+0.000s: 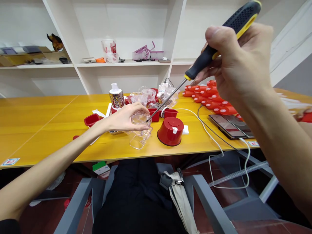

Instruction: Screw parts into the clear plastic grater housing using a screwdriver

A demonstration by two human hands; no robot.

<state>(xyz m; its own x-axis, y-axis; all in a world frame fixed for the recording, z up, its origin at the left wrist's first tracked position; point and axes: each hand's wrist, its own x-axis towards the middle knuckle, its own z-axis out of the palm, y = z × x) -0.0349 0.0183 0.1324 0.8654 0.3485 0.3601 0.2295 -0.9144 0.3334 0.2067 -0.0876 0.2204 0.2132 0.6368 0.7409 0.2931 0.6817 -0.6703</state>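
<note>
My right hand is closed around the black and yellow handle of a screwdriver, raised at the right. Its thin shaft slants down to the left, and the tip meets or nearly meets a clear plastic part. Around that part the fingers of my left hand are wrapped, just above the table. The part has a round top and a squarish lower frame. Just right of it a red cup-shaped base sits upside down on the table. Exactly where the tip rests is hard to make out.
Behind my hands stand a grater drum, several clear parts and red pieces. A pile of orange-red handles lies right, near a phone with a white cable. A red tray is left. The table backs onto white shelves.
</note>
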